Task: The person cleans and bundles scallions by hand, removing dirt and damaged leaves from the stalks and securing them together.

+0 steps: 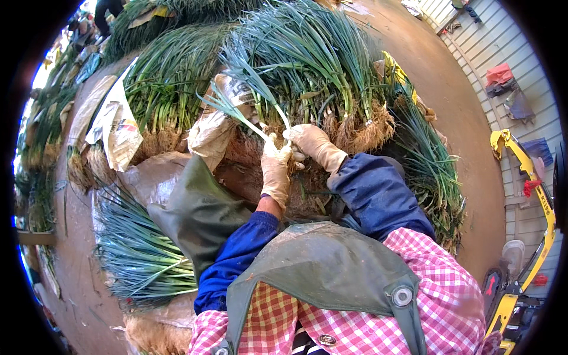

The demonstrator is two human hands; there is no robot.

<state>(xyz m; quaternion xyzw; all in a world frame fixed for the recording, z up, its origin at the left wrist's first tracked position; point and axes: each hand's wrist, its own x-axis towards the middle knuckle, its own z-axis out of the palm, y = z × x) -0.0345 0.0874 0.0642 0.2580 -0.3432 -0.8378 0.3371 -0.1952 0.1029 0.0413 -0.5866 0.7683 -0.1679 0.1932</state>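
Both my hands wear cream-coloured work gloves and meet in front of a large heap of green onions (307, 59). My left hand (276, 168) is closed round the lower end of a green onion (251, 125), whose leaves point to the upper left. Close beside it, my right hand (316, 145) has its fingers pinched on the pale stem of another green onion (279, 112). The roots of these two are mostly hidden by the gloves. Just beyond my right hand hang the brown, shaggy roots (370, 130) of the heap.
More green onion bundles (177, 77) stand to the left, with white sacks (121, 127) between them. A trimmed-looking pile (145, 254) lies by my left knee. Further onions (432, 171) lie at the right. A yellow machine arm (541, 207) stands by the corrugated wall (473, 41).
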